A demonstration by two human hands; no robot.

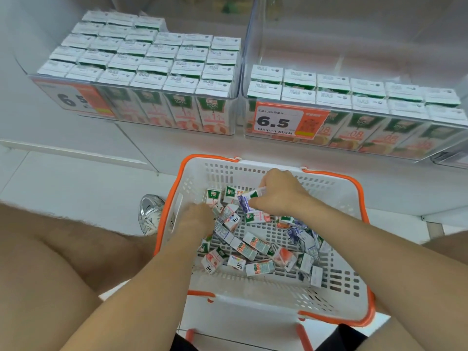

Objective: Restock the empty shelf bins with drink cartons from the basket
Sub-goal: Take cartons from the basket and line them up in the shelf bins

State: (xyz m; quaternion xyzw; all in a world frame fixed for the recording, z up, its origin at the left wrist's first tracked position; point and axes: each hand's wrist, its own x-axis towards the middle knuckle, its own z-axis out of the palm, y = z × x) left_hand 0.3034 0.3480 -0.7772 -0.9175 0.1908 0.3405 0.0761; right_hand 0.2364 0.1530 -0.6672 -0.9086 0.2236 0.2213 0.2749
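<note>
The right hand (281,193), just above centre frame, has its fingers curled round a small white drink carton with a green band and a purple-blue side (250,196). The carton sticks out leftward from the fist, its long axis nearly level across the frame. The left hand (198,217) is sunk in the loose heap of white, green and pink cartons (253,247) in the white plastic basket with the orange rim (195,173); its fingers are blurred and hidden, so their state cannot be told. The clear plastic shelf bin (354,46) with bare room behind its two front rows lies up and right of the right hand (likely the nearer hand to lift first).
</note>
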